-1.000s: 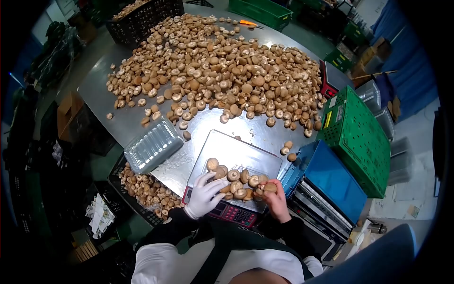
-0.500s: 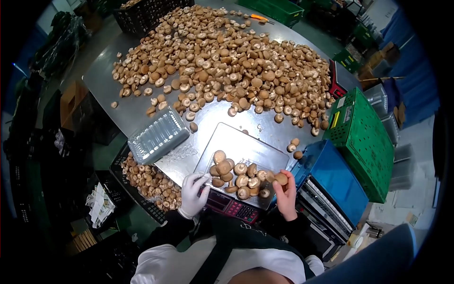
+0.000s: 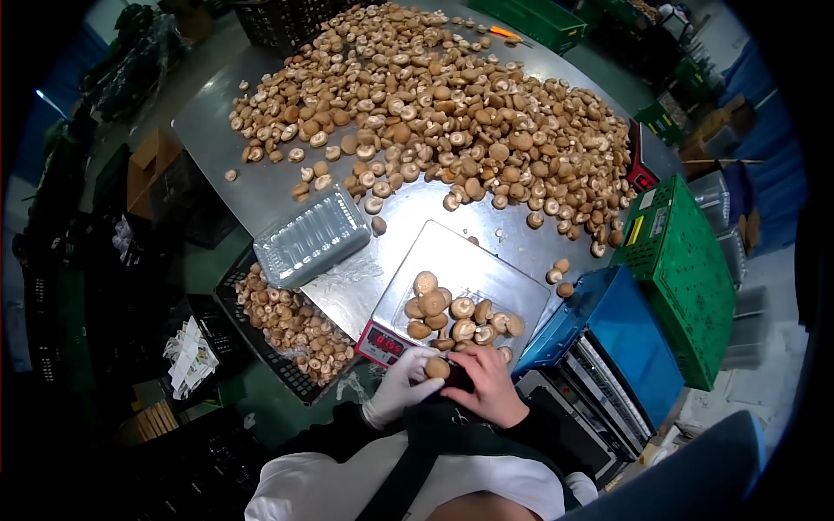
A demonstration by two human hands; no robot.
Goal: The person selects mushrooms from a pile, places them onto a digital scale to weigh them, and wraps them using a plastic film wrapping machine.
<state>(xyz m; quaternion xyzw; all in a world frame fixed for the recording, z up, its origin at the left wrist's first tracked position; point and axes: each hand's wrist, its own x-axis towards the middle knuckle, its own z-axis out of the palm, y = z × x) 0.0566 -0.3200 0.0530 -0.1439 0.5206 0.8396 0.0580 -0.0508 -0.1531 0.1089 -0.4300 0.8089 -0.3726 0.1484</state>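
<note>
In front of my body, my gloved left hand [image 3: 401, 387] is closed around a brown-capped mushroom [image 3: 437, 368]. My bare right hand [image 3: 492, 387] is beside it, fingers curved and thumb apart, with fingertips close to that mushroom; a dark gap shows between thumb and fingers. Just beyond both hands, a digital scale [image 3: 439, 252] has several mushrooms [image 3: 431, 302] on its metal pan. Red digits glow on the display [image 3: 387, 342] at its left; my hands cover much of the keypad.
A large mushroom heap [image 3: 434, 113] spreads over the metal table [image 3: 217, 156]. Clear plastic trays [image 3: 313, 236] lie left of the scale. Below them is a black crate [image 3: 261, 352] of mushrooms. At the right stand a blue bin [image 3: 621, 339] and a green crate [image 3: 686, 286].
Both hands have come together at the scale's front edge. The right hand has moved left from the pan's right side, and a mushroom is now in the left hand. The display has come into view.
</note>
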